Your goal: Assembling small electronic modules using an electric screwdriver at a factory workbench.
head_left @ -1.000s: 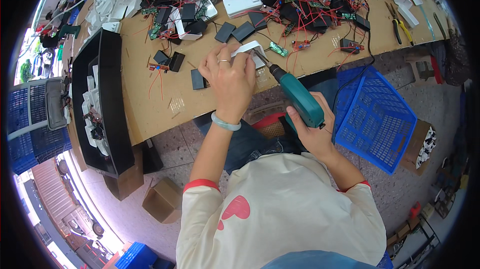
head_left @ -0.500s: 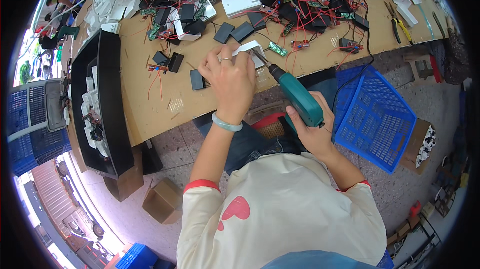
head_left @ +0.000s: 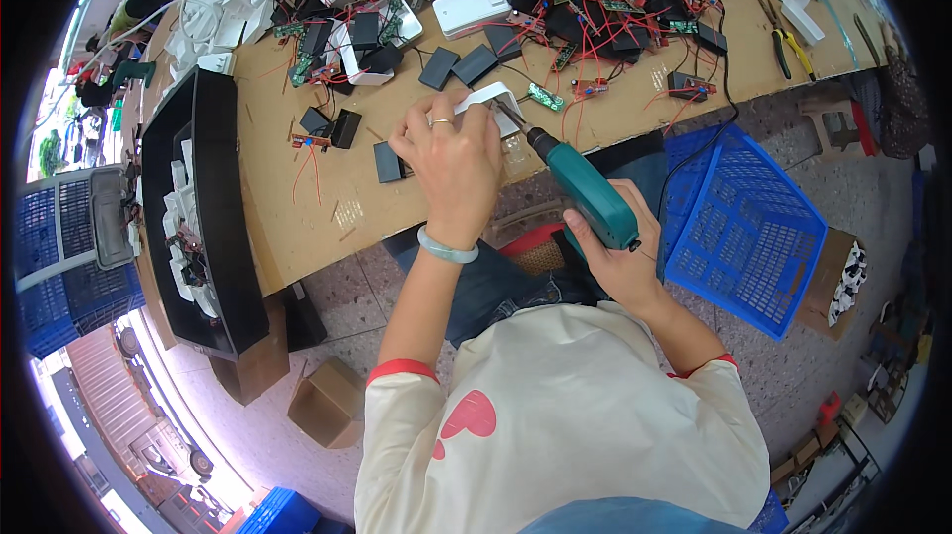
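Keeping driver (head_left: pixel 587 187) wrapped in right hand (head_left: pixel 617 254) and case (head_left: pixel 492 91) steadied under curled left hand (head_left: pixel 456 165), pose unchanged, likely mid-step.

Teal drill (head_left: pixel 592 195); white casing (head_left: pixel 488 95); blue latticed crate (head_left: pixel 729 281); cream shirt (head_left: pixel 605 405), pink heart (head_left: pixel 470 414).

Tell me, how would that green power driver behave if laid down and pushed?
The green power driver, gripped in the right hand, would probably be stiff, given its solid-looking body. Its rounded sides suggest it might roll or rock. The body looks thicker than the tip, so the weight likely sits rearward.
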{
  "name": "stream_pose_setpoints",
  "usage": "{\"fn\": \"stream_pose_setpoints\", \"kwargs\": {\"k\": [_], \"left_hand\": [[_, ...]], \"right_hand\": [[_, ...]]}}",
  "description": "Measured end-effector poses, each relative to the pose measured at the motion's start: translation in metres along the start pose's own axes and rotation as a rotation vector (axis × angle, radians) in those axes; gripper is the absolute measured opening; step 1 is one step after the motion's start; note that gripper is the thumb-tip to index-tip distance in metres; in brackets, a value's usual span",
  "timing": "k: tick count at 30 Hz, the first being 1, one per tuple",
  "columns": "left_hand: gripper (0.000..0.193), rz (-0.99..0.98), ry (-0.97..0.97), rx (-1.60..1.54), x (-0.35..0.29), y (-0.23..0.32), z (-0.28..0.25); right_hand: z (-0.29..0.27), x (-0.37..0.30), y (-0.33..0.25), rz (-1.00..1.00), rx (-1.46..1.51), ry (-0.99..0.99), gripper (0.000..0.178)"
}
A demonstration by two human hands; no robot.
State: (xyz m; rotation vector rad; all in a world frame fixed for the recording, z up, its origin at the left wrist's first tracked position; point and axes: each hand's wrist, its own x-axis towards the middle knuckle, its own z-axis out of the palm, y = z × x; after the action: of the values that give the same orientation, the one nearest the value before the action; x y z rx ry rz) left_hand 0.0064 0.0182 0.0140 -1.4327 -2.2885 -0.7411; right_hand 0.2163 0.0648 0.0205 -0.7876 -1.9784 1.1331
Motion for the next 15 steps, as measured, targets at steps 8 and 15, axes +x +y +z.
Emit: {"fn": "stream_pose_setpoints", "kwargs": {"k": [8, 15], "left_hand": [[0.009, 0.002, 0.001, 0.003, 0.0012, 0.0000, 0.0004], [0.008, -0.007, -0.006, 0.002, 0.0009, 0.0006, 0.0003]], "right_hand": [[-0.0022, 0.0023, -0.0016, 0.030, -0.046, -0.044, 0.025], [-0.0060, 0.0012, -0.0020, 0.052, -0.054, -0.072, 0.018]]}}
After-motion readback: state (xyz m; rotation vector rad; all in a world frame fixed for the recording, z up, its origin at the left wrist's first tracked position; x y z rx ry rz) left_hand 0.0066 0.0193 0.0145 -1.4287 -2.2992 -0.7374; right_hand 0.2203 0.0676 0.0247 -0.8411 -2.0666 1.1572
